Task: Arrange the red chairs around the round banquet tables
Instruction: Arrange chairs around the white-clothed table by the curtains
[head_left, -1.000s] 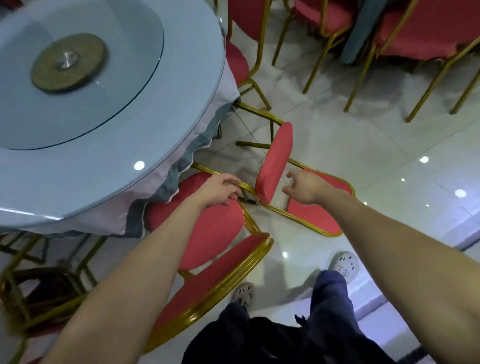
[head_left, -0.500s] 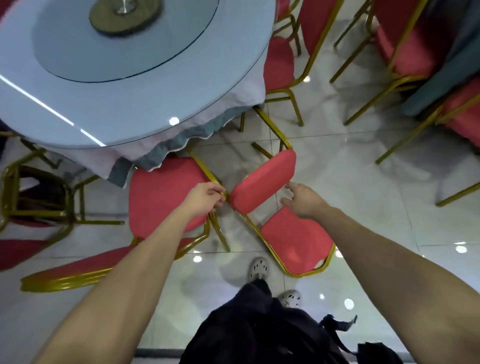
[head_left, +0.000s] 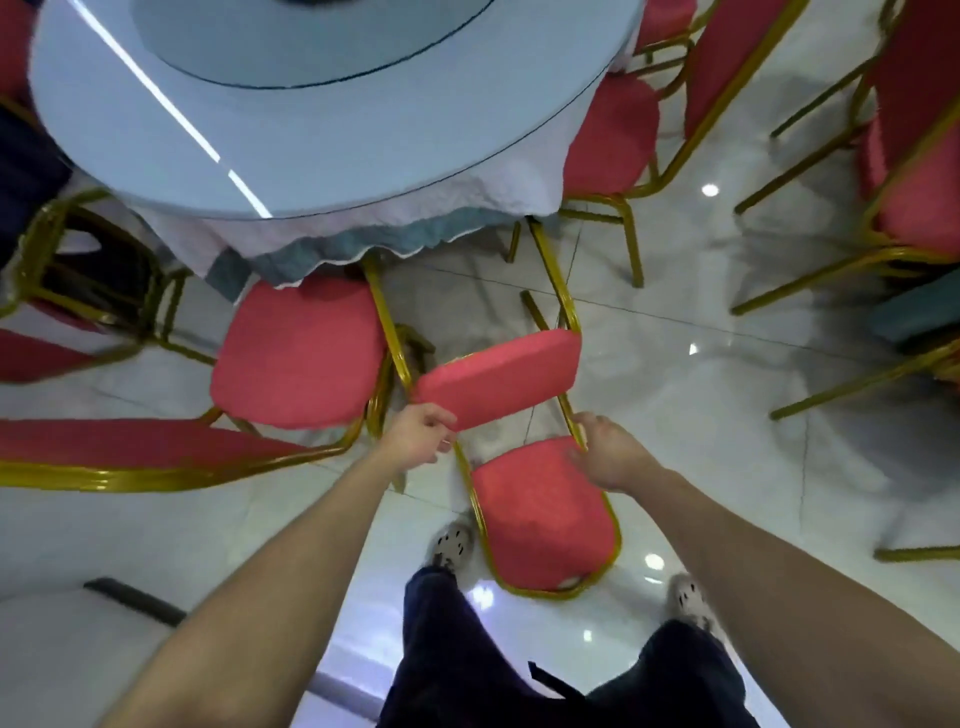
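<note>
- Red padded, gold-framed chair (head_left: 540, 514): tipped back toward you, beside the round cloth-covered surface (head_left: 363, 156).
- Your left grip (head_left: 421, 439): clamped on its left rail.
- Your right grip (head_left: 608, 452): open a second ago, now clamped on the right rail; the chair has swung square, likely ready for placing.

We see bright overhead light glinting on the glossy floor (head_left: 727, 415) and streaking the table top (head_left: 415, 135), with soft shadows, blur and wide-angle bending at the edges.
</note>
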